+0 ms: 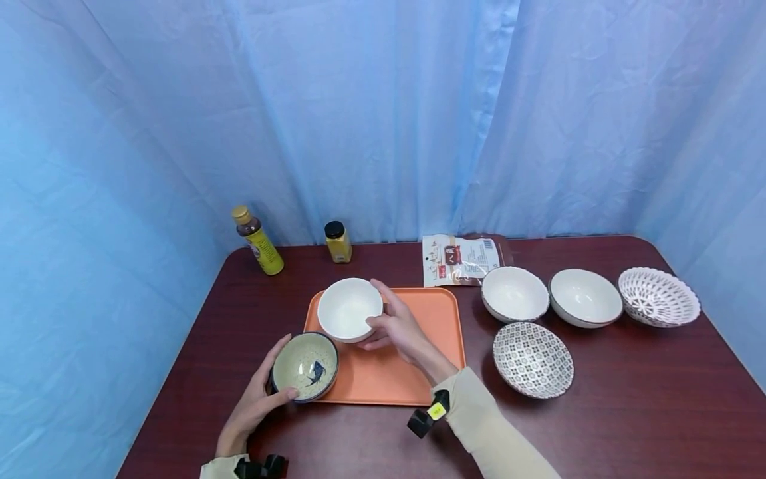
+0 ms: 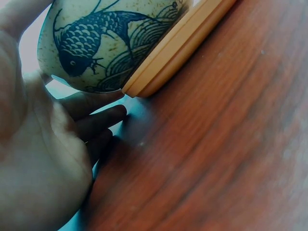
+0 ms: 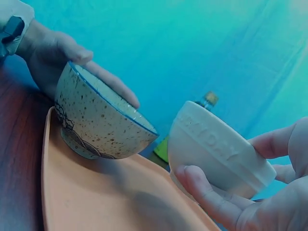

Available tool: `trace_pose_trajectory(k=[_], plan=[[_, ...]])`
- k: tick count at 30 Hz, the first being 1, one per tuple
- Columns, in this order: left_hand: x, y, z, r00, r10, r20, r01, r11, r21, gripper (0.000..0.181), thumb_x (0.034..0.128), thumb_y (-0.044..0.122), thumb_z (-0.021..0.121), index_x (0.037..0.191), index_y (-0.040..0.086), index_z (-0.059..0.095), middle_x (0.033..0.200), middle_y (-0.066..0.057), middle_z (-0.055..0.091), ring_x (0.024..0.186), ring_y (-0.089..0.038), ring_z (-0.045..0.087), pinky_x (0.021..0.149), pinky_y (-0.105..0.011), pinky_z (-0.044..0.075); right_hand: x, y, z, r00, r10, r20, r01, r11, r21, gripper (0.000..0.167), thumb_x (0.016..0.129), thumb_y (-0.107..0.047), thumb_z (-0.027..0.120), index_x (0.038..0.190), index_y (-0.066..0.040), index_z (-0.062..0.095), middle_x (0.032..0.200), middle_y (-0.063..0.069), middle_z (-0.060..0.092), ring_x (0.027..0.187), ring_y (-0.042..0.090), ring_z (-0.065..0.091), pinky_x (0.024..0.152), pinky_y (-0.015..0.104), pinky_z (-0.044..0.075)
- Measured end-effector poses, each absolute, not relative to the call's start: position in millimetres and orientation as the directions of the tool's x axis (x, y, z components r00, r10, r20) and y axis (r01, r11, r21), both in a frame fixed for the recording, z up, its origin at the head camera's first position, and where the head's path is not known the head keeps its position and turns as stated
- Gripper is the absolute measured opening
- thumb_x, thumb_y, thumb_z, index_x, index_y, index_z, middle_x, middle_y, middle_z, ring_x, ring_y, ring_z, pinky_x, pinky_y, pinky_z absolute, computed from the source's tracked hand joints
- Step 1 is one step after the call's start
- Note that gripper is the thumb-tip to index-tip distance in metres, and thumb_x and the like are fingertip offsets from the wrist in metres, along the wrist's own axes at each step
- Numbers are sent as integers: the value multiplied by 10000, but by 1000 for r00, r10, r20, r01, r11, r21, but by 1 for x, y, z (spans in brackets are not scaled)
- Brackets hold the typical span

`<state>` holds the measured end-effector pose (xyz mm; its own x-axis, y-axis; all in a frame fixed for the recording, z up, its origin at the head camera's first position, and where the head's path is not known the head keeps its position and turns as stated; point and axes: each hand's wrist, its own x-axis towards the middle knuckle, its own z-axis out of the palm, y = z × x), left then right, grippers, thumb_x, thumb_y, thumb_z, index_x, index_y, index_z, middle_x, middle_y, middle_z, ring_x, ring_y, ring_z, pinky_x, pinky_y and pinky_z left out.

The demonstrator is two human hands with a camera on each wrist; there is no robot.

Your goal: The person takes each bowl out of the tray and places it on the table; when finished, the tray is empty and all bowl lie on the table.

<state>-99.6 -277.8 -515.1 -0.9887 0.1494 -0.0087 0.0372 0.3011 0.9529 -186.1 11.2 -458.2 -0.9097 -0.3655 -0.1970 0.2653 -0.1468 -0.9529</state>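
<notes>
My left hand point(image 1: 256, 404) grips a speckled cream bowl point(image 1: 304, 366) by its rim, thumb on the near side and fingers on the far side. Blue fish and wave drawings mark this bowl's outside in the left wrist view. It sits at the left edge of an orange tray point(image 1: 389, 379); whether its foot touches the tray I cannot tell. My right hand point(image 1: 399, 326) holds a white bowl point(image 1: 350, 308) between thumb and fingers, over the tray's back left part. Raised lettering runs along its side in the right wrist view.
To the right stand a white bowl point(image 1: 515, 293), another white bowl point(image 1: 585, 297), a white openwork basket point(image 1: 658, 296) and a patterned bowl point(image 1: 532, 359). Along the back are a yellow-labelled bottle point(image 1: 261, 246), a black-capped jar point(image 1: 338, 245) and a food packet point(image 1: 457, 259).
</notes>
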Motion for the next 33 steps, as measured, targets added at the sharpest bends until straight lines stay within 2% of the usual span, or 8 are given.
trace_pose_trajectory(k=[8, 14, 19, 28, 33], plan=[[-98, -279, -513, -990, 140, -10, 34, 310, 950, 885, 855, 53, 724, 1600, 129, 252, 1610, -139, 325, 1271, 141, 401, 989, -109, 348, -167, 37, -451, -901, -398, -174, 249, -143, -958, 803, 929, 13, 521, 1614, -256, 201, 1501, 386, 346, 715, 266, 734, 666, 408, 609], [-97, -280, -514, -990, 143, -4, 41, 312, 949, 887, 856, 52, 723, 1601, 130, 247, 1620, -145, 309, 1275, 155, 385, 990, -94, 334, -153, 56, -444, -900, -401, -172, 253, -158, -954, 793, 934, 19, 506, 1614, -253, 204, 1534, 359, 320, 705, 242, 725, 683, 399, 608], [-98, -280, -516, -988, 152, -6, 42, 309, 950, 883, 864, 56, 713, 1604, 134, 238, 1626, -156, 293, 1285, 167, 373, 996, -88, 327, -144, 72, -439, -897, -410, -168, 254, -165, -953, 798, 941, 22, 502, 1623, -219, 166, 1546, 372, 268, 768, 247, 716, 703, 415, 608], [-99, -279, -516, -989, 145, -20, 27, 311, 950, 887, 861, 68, 713, 1605, 144, 237, 1600, -59, 330, 1280, 147, 393, 994, -106, 349, -129, 108, -433, -909, -394, -135, 212, -156, -965, 783, 948, 29, 506, 1622, -169, 159, 1553, 383, 231, 801, 202, 722, 698, 405, 609], [-100, -279, -517, -989, 150, -18, 29, 310, 950, 887, 859, 61, 712, 1605, 139, 238, 1600, -74, 330, 1278, 146, 396, 994, -110, 352, -121, 129, -428, -917, -383, -110, 185, -167, -968, 785, 952, 21, 517, 1622, -139, 140, 1592, 350, 181, 830, 186, 723, 697, 402, 609]])
